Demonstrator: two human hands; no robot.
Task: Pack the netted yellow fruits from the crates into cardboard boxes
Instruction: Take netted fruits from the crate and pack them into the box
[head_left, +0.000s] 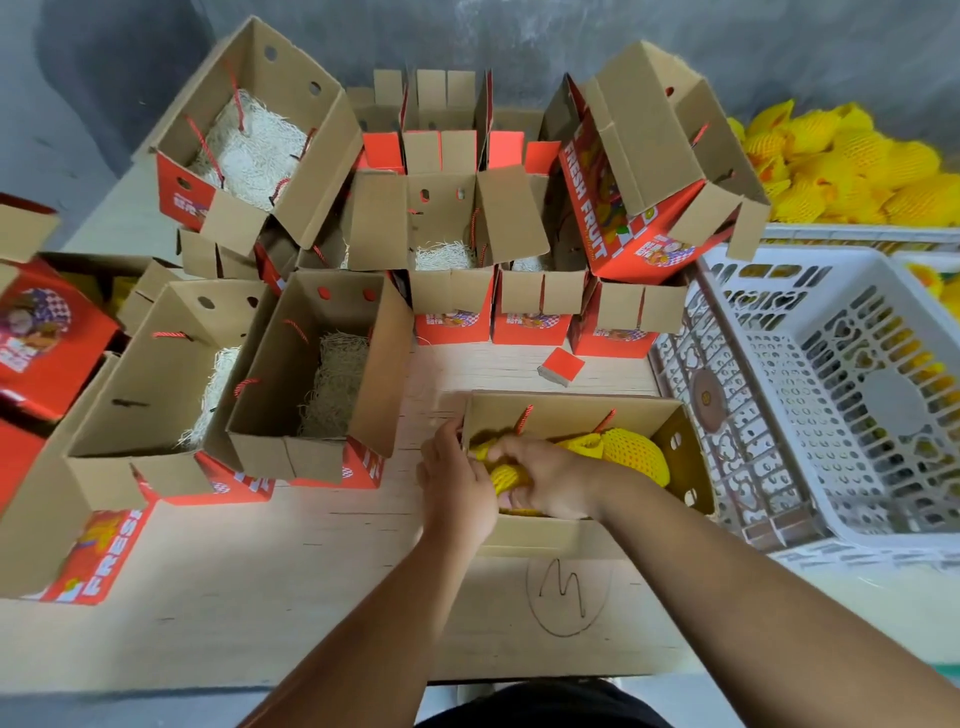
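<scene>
Hands both in the near cardboard box (685, 452): my right hand (545, 480) curled over a netted yellow fruit (506, 475), my left hand (457, 480) gripping the box's left wall. Second netted fruit (631, 452) lies just right. White crate (841, 395) far right.

Standing behind everything, a grey wall (519, 31), mottled and patchy; showing a darker smudge toward the upper left; running beneath, a pale wooden worktop (260, 597) with fine grain lines, bearing a hand-drawn circled scribble (566, 592) near its front edge; lying under soft, even light, casting only faint shadows; peeking below the worktop's front edge, a strip of grey floor (130, 709).
</scene>
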